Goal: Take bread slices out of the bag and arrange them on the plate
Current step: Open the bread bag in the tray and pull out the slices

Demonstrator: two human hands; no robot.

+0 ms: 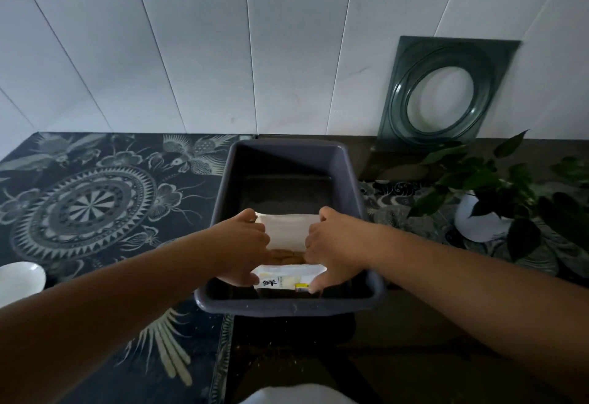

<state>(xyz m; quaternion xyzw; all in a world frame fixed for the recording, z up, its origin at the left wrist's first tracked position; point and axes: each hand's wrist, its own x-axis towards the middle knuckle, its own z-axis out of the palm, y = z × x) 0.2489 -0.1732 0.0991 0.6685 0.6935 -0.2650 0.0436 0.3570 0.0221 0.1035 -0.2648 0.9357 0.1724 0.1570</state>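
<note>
A: Head view: bread bag [288,231] is lying in the grey tub [345,177]; left hand [243,246] and right hand [331,246] are clasping its two sides.

B: Judging it light, soft, crushable: hold the film, not the slices. White plate [19,279] is sitting well apart, left.

Both bare forearms were extended forward and angled inward toward each other. The left hand [245,244] and right hand [331,244] were held close together, knuckles up, fingers curled downward. Each hand was clamped on one side of the bag [287,231], thumbs tucked at its far edge.
</note>
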